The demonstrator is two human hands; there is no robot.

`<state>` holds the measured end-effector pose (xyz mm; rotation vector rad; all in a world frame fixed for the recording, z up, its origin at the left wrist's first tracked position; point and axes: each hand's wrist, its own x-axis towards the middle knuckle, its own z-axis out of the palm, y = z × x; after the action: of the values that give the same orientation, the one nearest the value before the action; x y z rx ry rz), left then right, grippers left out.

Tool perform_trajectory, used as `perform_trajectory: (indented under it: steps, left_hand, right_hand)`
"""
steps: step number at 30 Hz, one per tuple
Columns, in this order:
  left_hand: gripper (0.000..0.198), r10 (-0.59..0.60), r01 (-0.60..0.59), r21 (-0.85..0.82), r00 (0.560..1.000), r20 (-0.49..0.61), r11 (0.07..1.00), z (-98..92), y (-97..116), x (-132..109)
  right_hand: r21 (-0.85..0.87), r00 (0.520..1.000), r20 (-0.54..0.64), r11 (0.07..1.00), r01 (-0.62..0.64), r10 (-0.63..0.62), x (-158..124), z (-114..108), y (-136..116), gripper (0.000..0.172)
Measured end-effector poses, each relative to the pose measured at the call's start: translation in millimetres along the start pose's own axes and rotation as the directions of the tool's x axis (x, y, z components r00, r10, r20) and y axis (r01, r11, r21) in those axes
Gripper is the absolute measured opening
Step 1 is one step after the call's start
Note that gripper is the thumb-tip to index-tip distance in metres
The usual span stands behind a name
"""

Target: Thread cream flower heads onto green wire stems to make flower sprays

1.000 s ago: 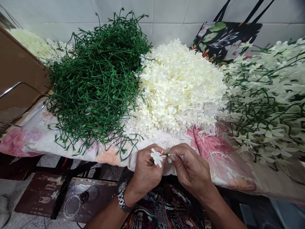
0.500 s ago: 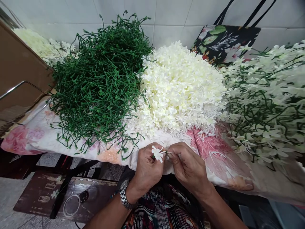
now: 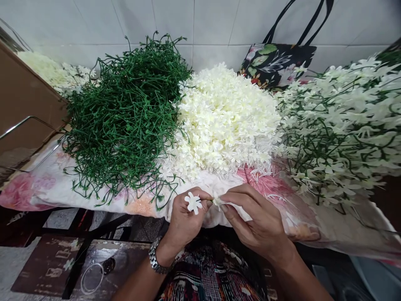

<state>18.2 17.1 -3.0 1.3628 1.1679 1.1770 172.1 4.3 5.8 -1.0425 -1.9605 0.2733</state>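
Observation:
Low over the front edge of the cloth, my left hand (image 3: 186, 221) is closed in a pinch on a green plastic stem, mostly hidden by the fingers. A white artificial flower (image 3: 193, 203) stands out by its thumb. Between the two hands a second small white blossom (image 3: 216, 201) sits at the stem's green tip. The thumb and fingertips of my right hand (image 3: 261, 217) close on that blossom from the right. Behind the hands lie a tangled heap of green plastic stems (image 3: 125, 113) and a pile of loose cream-white blossoms (image 3: 228, 117).
Flowered stems (image 3: 341, 125) are heaped at the right. A floral black bag (image 3: 278, 62) leans on the tiled wall. At the left stands a cardboard box (image 3: 28, 92) with a metal wire by it. Floral cloth (image 3: 103, 205) covers the work surface; below is a brown stool (image 3: 115, 263).
The flower by my left hand has moved left, away from my right fingers. My right hand has shifted slightly right and now pinches a blossom at the stem's tip. The view has turned slightly.

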Motion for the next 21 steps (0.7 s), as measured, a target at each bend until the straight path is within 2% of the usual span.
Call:
perform_trajectory:
  steps: [5,14,21]
  left_hand:
    - [0.015,0.111,-0.114,0.113,0.993,0.038,0.987,1.0,-0.4,-1.0]
    - [0.015,0.115,-0.111,0.174,0.993,-0.012,0.979,4.1,-6.0,-1.5]
    - [0.016,0.207,-0.196,0.232,0.978,-0.023,0.953,6.9,-7.3,-2.5]
  right_hand:
    - [-0.024,0.999,0.038,0.999,0.032,-0.031,0.7,5.1,1.8,0.012]
    - [-0.062,0.999,0.030,0.998,0.020,-0.018,-6.0,16.9,6.5,0.011]
    - [-0.012,0.998,0.042,0.999,-0.044,0.045,-5.1,22.1,9.7,0.011]
